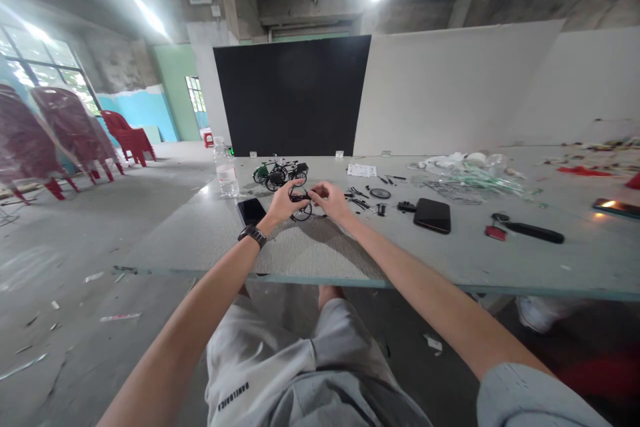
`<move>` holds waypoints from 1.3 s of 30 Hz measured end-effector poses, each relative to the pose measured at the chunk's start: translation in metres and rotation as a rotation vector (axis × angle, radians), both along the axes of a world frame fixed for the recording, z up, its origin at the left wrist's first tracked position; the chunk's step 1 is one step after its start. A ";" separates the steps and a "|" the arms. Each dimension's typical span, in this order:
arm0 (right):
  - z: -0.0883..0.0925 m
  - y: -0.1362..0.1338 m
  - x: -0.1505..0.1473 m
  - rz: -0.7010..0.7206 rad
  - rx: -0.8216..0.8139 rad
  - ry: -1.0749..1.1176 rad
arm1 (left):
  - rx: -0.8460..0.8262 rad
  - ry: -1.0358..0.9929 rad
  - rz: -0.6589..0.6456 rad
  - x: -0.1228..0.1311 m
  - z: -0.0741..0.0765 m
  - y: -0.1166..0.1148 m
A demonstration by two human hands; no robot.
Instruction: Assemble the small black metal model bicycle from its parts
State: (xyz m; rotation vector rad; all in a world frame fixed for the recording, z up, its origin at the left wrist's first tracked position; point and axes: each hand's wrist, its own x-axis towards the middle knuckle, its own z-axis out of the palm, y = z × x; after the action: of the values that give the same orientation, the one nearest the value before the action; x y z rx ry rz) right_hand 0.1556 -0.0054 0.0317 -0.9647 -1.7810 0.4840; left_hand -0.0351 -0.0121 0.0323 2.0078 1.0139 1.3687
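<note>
Between my hands is a small black model bicycle (pixel 301 213), partly built, with one spoked wheel showing below my fingers. My left hand (pixel 287 200) is closed around its frame from the left. From the right, my right hand (pixel 327 199) pinches at the same model with thumb and forefinger; any small part in that pinch is hidden. Just behind stand assembled model bicycles (pixel 280 172), black and green. To the right lie a loose wheel (pixel 380 193) and several small black parts (pixel 359 200).
A phone (pixel 251 211) lies left of my hands, near a water bottle (pixel 227 170). Rightward are a black square object (pixel 433 215), a black-handled tool (pixel 535 232), an instruction sheet (pixel 362 170) and a heap of plastic bags (pixel 465 167). The table's front edge (pixel 320 278) is close to my legs.
</note>
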 end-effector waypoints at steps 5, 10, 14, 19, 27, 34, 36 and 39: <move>0.003 -0.004 -0.004 -0.056 0.036 -0.056 | 0.012 0.009 0.029 0.000 0.000 0.000; 0.007 -0.004 -0.004 -0.089 0.087 -0.137 | -0.004 0.004 0.033 0.001 0.000 0.000; 0.009 -0.004 -0.002 -0.048 0.092 -0.201 | -0.018 0.010 0.015 0.001 -0.003 0.003; 0.011 0.000 0.004 0.074 0.142 -0.285 | -0.036 0.020 -0.016 0.000 -0.004 0.004; 0.013 0.014 0.015 0.189 0.214 -0.475 | -0.020 0.066 -0.082 0.000 -0.006 0.006; 0.016 0.006 0.012 0.217 0.083 -0.329 | 0.005 0.064 -0.029 0.001 -0.004 0.003; 0.016 0.005 0.012 0.220 0.075 -0.282 | 0.001 0.055 -0.037 0.001 -0.002 0.002; 0.014 0.007 0.013 0.189 0.056 -0.208 | -0.004 0.028 -0.059 0.002 0.000 0.000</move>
State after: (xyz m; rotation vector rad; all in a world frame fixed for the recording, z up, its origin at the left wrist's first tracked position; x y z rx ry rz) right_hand 0.1690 0.0018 0.0454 -0.8361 -2.0751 0.4627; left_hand -0.0336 -0.0122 0.0320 2.0426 0.9612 1.3097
